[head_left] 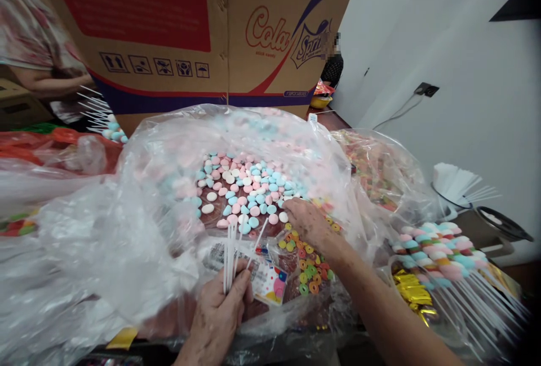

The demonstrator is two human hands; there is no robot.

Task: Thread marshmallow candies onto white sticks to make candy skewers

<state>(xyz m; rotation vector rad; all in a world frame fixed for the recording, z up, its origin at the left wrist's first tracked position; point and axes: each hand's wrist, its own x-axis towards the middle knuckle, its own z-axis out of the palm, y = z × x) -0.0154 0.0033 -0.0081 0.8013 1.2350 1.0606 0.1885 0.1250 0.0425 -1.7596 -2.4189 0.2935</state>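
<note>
In the head view, my left hand is closed around several thin white sticks, most upright and one leaning right. My right hand reaches over the right edge of a spread of pink, blue and white marshmallows. Its fingers are bent together at the candies; the fingertips are partly hidden, and what they hold cannot be made out. Below that hand lie small ring gummies in yellow, green, orange and red. A printed card or packet lies just behind my left hand.
A clear plastic bag surrounds the candies. Behind it stands a large cardboard box. Skewered marshmallows lie at right beside gold ties; white sticks stand in a container. Another person's arm shows at left.
</note>
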